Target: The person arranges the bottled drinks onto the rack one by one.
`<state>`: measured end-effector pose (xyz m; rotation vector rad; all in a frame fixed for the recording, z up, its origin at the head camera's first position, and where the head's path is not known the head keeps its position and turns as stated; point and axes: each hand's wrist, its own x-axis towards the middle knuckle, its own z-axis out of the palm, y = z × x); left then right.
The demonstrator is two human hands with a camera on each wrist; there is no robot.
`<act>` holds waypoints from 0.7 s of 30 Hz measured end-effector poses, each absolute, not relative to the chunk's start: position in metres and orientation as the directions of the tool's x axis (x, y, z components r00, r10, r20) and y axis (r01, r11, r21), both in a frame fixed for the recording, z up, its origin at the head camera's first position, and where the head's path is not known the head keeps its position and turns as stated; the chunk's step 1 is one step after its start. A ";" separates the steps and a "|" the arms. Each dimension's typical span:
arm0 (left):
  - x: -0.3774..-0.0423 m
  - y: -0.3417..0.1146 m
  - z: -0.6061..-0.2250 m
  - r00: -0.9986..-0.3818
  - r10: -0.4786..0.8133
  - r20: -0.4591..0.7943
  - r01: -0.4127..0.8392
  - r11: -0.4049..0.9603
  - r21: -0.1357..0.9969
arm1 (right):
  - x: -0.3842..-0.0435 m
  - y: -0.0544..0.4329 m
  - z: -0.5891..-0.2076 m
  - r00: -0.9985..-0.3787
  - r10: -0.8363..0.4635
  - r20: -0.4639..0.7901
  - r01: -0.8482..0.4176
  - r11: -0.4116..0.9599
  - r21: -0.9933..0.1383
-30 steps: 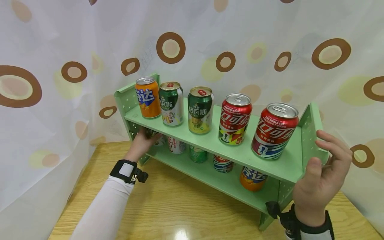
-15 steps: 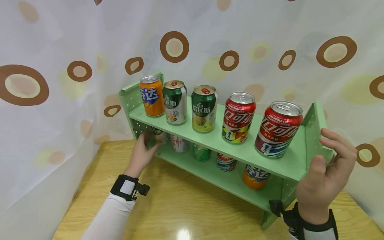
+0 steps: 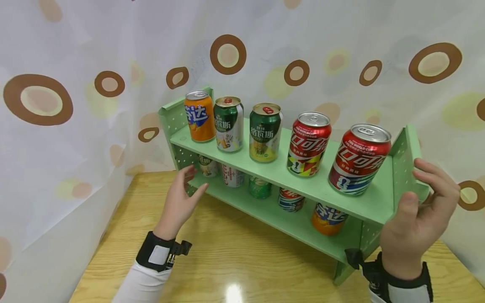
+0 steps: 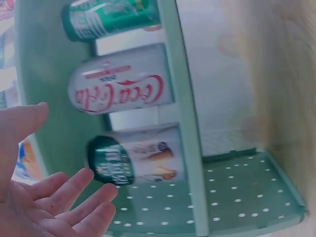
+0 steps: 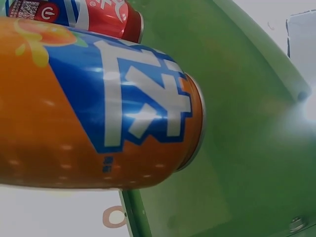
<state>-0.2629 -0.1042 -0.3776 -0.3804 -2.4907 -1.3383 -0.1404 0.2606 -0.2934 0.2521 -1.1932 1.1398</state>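
My left hand [image 3: 179,204] is in front of the lower left end of a green two-tier shelf [image 3: 379,198], fingers spread and holding nothing. Behind it on the lower tier stands a green-and-white can [image 3: 208,166]; the left wrist view shows the fingertips very near this can [image 4: 136,155], and contact cannot be told. Beside it is a white Coca-Cola can [image 3: 232,176]. With bent fingers, my right hand [image 3: 420,223] rests at the outer edge of the shelf's right side panel, thumb apart. An orange can [image 5: 74,123] fills the right wrist view, where that hand is out of sight.
On the upper tier stand an orange can [image 3: 199,118], two green-topped cans and two red cans, one [image 3: 360,162] near the right panel. The lower tier also bears green, red and orange cans [image 3: 329,219]. The shelf stands on a wooden table [image 3: 212,252] before a patterned sheet.
My left hand has drawn back from the green-and-white can on the lower tier and its fingers have spread. The right hand stays at the side panel. The head view has shifted slightly.
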 end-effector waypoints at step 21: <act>-0.225 -0.095 -0.393 -0.802 0.267 0.534 0.549 0.682 0.484 | -0.136 0.240 -0.293 0.084 0.466 0.881 -0.512 0.778 -0.363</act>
